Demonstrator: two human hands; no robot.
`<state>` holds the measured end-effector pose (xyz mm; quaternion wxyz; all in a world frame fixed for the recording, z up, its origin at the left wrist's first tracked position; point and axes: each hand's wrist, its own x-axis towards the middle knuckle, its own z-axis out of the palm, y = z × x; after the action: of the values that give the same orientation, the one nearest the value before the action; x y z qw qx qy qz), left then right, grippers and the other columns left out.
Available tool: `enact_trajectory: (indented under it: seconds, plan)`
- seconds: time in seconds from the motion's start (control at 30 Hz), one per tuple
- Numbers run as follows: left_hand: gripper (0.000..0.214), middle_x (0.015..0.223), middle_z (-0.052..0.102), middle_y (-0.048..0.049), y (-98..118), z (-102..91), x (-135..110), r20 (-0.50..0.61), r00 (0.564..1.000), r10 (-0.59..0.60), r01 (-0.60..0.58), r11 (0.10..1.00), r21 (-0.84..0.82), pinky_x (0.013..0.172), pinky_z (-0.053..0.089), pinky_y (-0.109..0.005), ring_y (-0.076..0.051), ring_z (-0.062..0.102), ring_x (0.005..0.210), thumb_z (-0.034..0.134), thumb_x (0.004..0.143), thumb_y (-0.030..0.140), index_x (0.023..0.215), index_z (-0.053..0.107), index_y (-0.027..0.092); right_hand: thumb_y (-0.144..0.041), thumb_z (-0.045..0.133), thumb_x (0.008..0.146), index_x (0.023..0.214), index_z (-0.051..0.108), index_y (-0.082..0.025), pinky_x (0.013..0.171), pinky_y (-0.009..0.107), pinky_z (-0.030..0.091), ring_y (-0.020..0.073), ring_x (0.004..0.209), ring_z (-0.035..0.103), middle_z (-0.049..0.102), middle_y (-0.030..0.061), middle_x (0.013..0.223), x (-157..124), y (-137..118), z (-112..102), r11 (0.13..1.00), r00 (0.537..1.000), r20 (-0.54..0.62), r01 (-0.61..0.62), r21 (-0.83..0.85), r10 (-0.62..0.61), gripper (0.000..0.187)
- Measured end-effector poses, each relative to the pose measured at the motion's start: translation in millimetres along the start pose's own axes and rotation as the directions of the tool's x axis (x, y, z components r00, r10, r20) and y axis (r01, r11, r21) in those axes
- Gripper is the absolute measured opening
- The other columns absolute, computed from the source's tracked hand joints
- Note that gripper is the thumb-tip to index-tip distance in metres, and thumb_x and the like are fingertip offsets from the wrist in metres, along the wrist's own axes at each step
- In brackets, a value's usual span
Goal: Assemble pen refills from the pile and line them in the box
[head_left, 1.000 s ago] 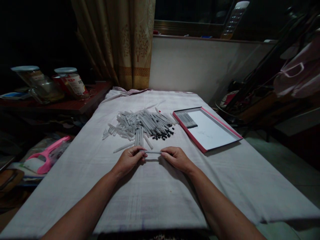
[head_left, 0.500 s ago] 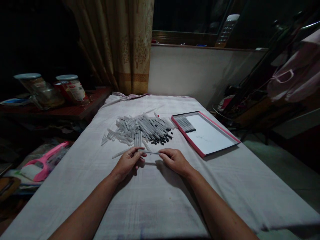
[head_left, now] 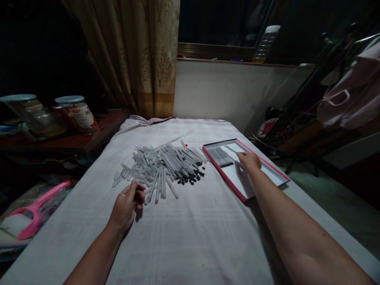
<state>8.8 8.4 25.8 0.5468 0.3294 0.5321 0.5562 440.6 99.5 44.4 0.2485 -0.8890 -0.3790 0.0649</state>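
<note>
Over the tray (head_left: pixel 273 172) at the table's (head_left: pixel 192 237) right edge, the right hand (head_left: pixel 249 160) had carried the pen (head_left: pixel 233 149) across, pinching it beside the pen row (head_left: pixel 221 156). The left hand (head_left: pixel 126 204), now off it, curled at the barrel pile's (head_left: pixel 163 162) near edge; its hold could not be determined.

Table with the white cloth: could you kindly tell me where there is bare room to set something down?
Bare: the near cloth this side of the left hand and the tube pile, and the far end toward the curtain. Crowded: the middle, with the pile and black caps; the tray holds pens beside the right hand.
</note>
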Motion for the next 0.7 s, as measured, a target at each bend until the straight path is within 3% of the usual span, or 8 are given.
enact_trajectory:
  seconds: [0.13, 0.3, 0.43, 0.7]
  plan:
    - [0.057, 0.049, 0.056, 0.0047, 2, -5.3, 7, -0.088, 0.996, 0.011, -0.013, 1.000, -0.027, 0.033, 0.033, -0.013, -0.007, 0.048, 0.042, 0.078, 0.053, 0.067, 0.072, 0.060, 0.016, -0.035, 0.056, 0.082, 0.105, 0.078, -0.023, 0.076, 0.038, 0.052, 0.0330, 0.101, 0.068, 0.073, 0.0144, 0.112, 18, -7, 22, 0.994, 0.998, 0.041, -0.037, -0.105, 0.041, 0.035]
    - [0.052, 0.051, 0.055, 0.0045, 2, -6.5, 10, -0.099, 0.995, 0.012, -0.011, 1.000, 0.009, 0.034, 0.034, -0.015, -0.008, 0.047, 0.042, 0.076, 0.058, 0.064, 0.073, 0.061, 0.016, -0.032, 0.057, 0.080, 0.105, 0.078, -0.029, 0.084, 0.039, 0.050, 0.0309, 0.106, 0.065, 0.072, 0.0092, 0.115, 26, -11, 40, 0.984, 0.995, 0.099, 0.000, -0.180, 0.018, 0.033]
    - [0.047, 0.051, 0.055, 0.0040, 1, -4.7, 10, -0.097, 0.995, 0.016, -0.014, 1.000, 0.018, 0.035, 0.034, -0.016, -0.008, 0.047, 0.043, 0.074, 0.063, 0.060, 0.073, 0.061, 0.016, -0.033, 0.057, 0.080, 0.111, 0.075, -0.034, 0.091, 0.039, 0.047, 0.0303, 0.114, 0.062, 0.070, 0.0051, 0.122, 26, -7, 44, 0.978, 0.991, 0.133, 0.054, -0.202, -0.027, 0.036]
    - [0.041, 0.051, 0.054, 0.0041, 5, -6.8, 11, -0.124, 0.991, 0.039, -0.036, 0.999, 0.026, 0.035, 0.034, -0.016, -0.009, 0.047, 0.043, 0.071, 0.067, 0.056, 0.072, 0.060, 0.017, -0.036, 0.050, 0.084, 0.116, 0.072, -0.033, 0.089, 0.040, 0.048, 0.0310, 0.114, 0.061, 0.068, 0.0059, 0.125, 26, -10, 43, 0.964, 0.981, 0.179, 0.122, -0.234, -0.081, 0.039]
